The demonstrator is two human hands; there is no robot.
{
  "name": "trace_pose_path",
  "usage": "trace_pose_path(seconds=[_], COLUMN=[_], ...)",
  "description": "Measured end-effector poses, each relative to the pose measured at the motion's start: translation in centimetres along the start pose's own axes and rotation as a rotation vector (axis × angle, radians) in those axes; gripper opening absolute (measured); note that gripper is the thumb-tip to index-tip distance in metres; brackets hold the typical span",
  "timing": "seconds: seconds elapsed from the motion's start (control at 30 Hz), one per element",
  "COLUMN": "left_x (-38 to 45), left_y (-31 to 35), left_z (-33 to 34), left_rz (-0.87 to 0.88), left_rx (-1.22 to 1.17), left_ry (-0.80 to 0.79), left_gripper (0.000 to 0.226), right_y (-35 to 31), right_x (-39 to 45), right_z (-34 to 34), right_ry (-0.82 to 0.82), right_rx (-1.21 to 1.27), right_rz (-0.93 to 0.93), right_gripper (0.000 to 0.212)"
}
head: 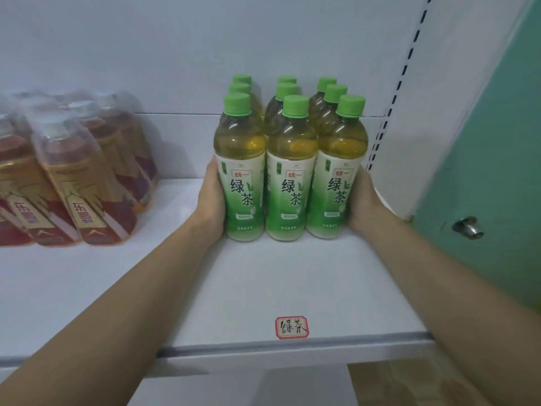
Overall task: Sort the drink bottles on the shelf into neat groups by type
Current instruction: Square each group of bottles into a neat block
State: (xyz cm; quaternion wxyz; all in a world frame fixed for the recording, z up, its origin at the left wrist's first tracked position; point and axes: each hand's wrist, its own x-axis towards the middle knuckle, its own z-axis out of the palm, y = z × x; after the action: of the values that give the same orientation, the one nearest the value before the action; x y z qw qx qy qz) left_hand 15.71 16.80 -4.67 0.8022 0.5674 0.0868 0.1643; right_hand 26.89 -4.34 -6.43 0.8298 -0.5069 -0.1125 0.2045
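Note:
Several green tea bottles (291, 177) with green caps and white-green labels stand upright in three tight rows on the white shelf (263, 288). My left hand (212, 200) presses flat against the left side of the block, on the front left bottle. My right hand (361, 200) presses against the right side, on the front right bottle. Both palms clamp the group between them. A group of red and gold energy drink bottles (73, 177) with clear dust caps stands at the left, blurred.
A small red-bordered handwritten tag (292, 327) sticks on the shelf near its front edge (292, 344). A slotted upright (395, 92) runs up the back right. A green door (491, 171) with a metal knob (467, 227) lies to the right.

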Motion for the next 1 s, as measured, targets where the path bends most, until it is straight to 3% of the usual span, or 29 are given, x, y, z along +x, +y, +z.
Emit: trace_pose_path(seconds=[0.53,1.0], left_x=[0.24,0.13], left_y=[-0.32,-0.39], left_z=[-0.40,-0.60], left_rz=[0.038,0.053], left_rx=[-0.047,-0.015], left_ry=[-0.120,-0.065], left_gripper=[0.063,0.062], right_y=[0.06,0.37], right_x=[0.14,0.02], right_z=[-0.44,-0.30], right_ry=[-0.121,-0.120], right_rx=[-0.090,-0.016], right_rz=[-0.015,-0.092], right_gripper=[0.046,0.046])
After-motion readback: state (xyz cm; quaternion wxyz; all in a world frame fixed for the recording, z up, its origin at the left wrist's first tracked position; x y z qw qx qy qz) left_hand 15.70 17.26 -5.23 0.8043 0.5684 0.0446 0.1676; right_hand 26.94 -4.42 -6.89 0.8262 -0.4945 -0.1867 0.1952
